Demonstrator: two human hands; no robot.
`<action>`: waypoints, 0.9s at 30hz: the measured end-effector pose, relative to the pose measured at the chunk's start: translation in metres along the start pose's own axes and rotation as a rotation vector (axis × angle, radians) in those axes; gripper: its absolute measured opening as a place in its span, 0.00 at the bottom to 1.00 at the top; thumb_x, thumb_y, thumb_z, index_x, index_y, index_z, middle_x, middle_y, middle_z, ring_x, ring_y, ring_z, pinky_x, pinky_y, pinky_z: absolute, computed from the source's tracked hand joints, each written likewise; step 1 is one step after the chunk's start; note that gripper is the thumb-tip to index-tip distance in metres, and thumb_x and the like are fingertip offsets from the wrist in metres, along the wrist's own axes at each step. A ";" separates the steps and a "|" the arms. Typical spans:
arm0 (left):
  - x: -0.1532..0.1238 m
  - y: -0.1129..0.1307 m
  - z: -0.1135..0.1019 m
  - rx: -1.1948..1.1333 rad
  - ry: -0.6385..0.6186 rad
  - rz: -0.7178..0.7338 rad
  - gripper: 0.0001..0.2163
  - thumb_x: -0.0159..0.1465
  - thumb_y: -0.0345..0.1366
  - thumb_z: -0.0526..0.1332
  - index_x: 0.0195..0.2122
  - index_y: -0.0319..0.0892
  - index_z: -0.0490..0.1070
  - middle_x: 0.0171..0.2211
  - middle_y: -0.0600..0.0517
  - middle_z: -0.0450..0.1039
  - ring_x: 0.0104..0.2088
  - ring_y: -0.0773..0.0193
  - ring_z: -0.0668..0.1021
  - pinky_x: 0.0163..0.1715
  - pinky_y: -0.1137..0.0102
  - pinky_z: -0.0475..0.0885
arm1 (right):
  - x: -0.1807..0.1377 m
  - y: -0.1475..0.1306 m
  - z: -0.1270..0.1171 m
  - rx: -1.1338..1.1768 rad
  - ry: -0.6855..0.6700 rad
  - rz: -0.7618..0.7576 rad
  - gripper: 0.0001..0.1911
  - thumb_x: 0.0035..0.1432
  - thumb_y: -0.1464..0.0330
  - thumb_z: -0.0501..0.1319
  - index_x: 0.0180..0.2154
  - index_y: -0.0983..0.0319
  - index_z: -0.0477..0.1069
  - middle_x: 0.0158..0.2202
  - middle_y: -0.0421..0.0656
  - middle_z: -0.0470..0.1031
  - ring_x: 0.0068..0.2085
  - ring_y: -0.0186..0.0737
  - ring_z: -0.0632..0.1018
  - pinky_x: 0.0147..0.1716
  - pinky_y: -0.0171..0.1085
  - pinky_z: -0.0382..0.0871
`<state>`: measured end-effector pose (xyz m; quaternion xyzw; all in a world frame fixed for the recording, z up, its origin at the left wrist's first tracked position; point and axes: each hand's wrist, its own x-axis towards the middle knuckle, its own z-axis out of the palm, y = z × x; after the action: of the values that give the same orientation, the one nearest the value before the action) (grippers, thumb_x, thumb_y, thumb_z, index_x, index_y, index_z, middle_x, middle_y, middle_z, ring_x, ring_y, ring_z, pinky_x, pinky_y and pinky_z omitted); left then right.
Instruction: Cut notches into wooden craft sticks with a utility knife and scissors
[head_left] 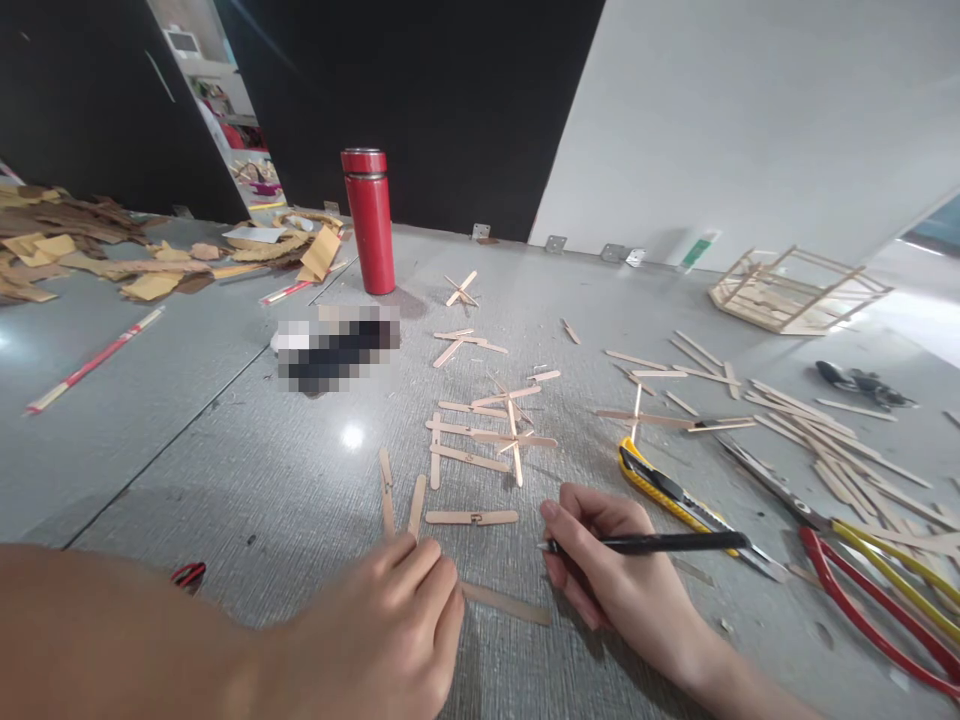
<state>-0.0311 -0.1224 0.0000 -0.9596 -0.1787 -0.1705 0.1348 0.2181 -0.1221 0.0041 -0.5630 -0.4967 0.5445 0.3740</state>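
The right hand [619, 575] grips one slim black pen [667, 543] between thumb and fingers; the left hand [397, 620], its hold impossible to tell, covers one end of one flat wooden stick [510, 603] just left of the pen grip. Between and beyond both hands lies one round-ended stick [450, 518], dark-marked. Right of the grip lie one yellow-and-black cutter [660, 487] and one pair of metal shears [784, 498]; farther out stand one cylindrical red flask [370, 235] and one angular, open stick frame [784, 327].
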 end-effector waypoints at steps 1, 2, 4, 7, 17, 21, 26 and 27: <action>0.000 0.002 -0.002 -0.007 0.012 0.001 0.10 0.70 0.26 0.56 0.41 0.34 0.78 0.31 0.48 0.76 0.30 0.59 0.73 0.30 0.64 0.66 | -0.001 0.000 0.000 -0.008 -0.003 -0.003 0.26 0.63 0.53 0.69 0.22 0.61 0.64 0.14 0.35 0.69 0.11 0.23 0.62 0.13 0.26 0.51; -0.001 0.003 -0.004 -0.007 0.016 0.012 0.11 0.71 0.27 0.56 0.44 0.33 0.79 0.33 0.47 0.78 0.32 0.58 0.75 0.33 0.63 0.68 | -0.001 0.001 0.001 -0.017 -0.006 -0.008 0.26 0.63 0.53 0.69 0.22 0.61 0.64 0.14 0.34 0.68 0.12 0.24 0.62 0.13 0.26 0.51; -0.001 0.007 -0.008 0.004 0.021 0.049 0.13 0.74 0.31 0.56 0.52 0.34 0.78 0.43 0.48 0.82 0.41 0.57 0.80 0.43 0.63 0.71 | -0.003 0.002 0.001 -0.036 -0.019 -0.011 0.25 0.64 0.54 0.68 0.22 0.60 0.64 0.14 0.34 0.67 0.12 0.24 0.62 0.14 0.27 0.52; -0.004 0.010 -0.010 0.000 -0.006 0.081 0.15 0.78 0.36 0.53 0.60 0.43 0.75 0.55 0.53 0.81 0.55 0.59 0.79 0.57 0.67 0.67 | -0.008 0.005 0.001 -0.090 -0.048 -0.041 0.25 0.66 0.55 0.66 0.22 0.60 0.64 0.15 0.35 0.67 0.13 0.26 0.62 0.13 0.29 0.51; -0.004 0.011 -0.007 -0.066 -0.231 0.070 0.20 0.77 0.35 0.52 0.67 0.36 0.66 0.66 0.38 0.70 0.64 0.49 0.75 0.58 0.62 0.71 | -0.010 0.008 0.010 -0.414 -0.119 -0.150 0.23 0.71 0.61 0.59 0.23 0.57 0.58 0.13 0.31 0.59 0.14 0.29 0.62 0.16 0.32 0.53; -0.005 0.009 -0.006 -0.034 -0.141 0.113 0.19 0.77 0.35 0.52 0.65 0.36 0.69 0.63 0.41 0.74 0.62 0.52 0.77 0.60 0.62 0.68 | -0.007 0.006 0.011 -0.392 -0.136 -0.110 0.24 0.71 0.61 0.60 0.22 0.56 0.58 0.12 0.31 0.61 0.14 0.29 0.63 0.18 0.33 0.59; -0.007 0.010 -0.007 0.018 -0.059 0.100 0.17 0.76 0.32 0.52 0.60 0.35 0.74 0.59 0.44 0.78 0.60 0.56 0.78 0.61 0.65 0.65 | -0.007 0.007 0.011 -0.426 -0.139 -0.124 0.25 0.70 0.62 0.61 0.22 0.56 0.54 0.12 0.30 0.56 0.14 0.30 0.60 0.17 0.33 0.55; -0.006 0.010 -0.008 0.026 -0.056 0.094 0.17 0.75 0.31 0.53 0.59 0.35 0.74 0.59 0.44 0.79 0.60 0.57 0.78 0.61 0.65 0.65 | -0.007 0.007 0.011 -0.443 -0.134 -0.121 0.25 0.70 0.62 0.61 0.22 0.56 0.54 0.13 0.30 0.55 0.14 0.30 0.60 0.16 0.33 0.54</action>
<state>-0.0348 -0.1362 0.0033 -0.9695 -0.1394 -0.1347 0.1501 0.2087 -0.1314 -0.0030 -0.5631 -0.6604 0.4351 0.2395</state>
